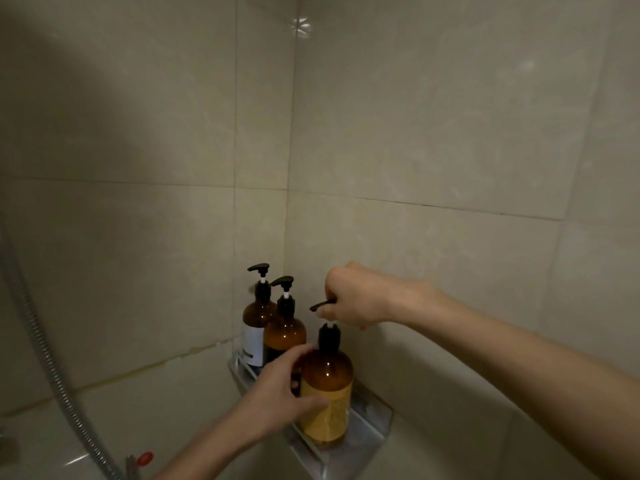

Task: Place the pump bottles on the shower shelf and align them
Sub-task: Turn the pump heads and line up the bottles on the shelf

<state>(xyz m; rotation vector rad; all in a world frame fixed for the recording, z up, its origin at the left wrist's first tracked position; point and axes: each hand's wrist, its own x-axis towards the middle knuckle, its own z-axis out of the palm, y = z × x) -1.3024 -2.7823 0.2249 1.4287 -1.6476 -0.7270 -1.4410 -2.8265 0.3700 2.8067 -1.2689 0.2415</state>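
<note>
Three amber pump bottles stand upright on a metal corner shelf. The rear bottle has a white label. A middle bottle stands just in front of it. The front bottle carries a yellow label. My left hand wraps the front bottle's left side. My right hand pinches that bottle's black pump head, whose nozzle points left. The pump heads of the other two bottles also point left.
Beige tiled walls meet in the corner behind the shelf. A ribbed metal shower hose runs down the left side. A tap fitting with a red mark sits at the bottom left.
</note>
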